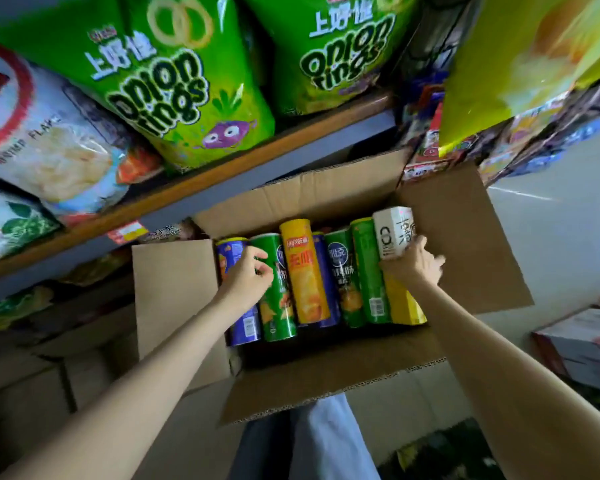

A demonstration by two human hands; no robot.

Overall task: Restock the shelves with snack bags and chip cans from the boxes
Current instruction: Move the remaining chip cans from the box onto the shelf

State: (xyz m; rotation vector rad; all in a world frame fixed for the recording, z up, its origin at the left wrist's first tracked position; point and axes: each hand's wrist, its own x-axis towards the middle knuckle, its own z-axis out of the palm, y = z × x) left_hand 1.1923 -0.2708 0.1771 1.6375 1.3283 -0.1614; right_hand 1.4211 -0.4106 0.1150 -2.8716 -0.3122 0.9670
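Open box (465, 237), seven chip cans (303, 271), two hands (246, 271).

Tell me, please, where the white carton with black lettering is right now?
In the head view, the white carton sits at the right end of the open cardboard box, beside a green chip can, gripped by the right hand.

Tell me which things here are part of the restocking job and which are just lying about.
Part of the job: cardboard box, chip cans, white carton gripped by the right hand, left hand on a can, shelf, onion rings bags.

Lying about: other boxes at right.
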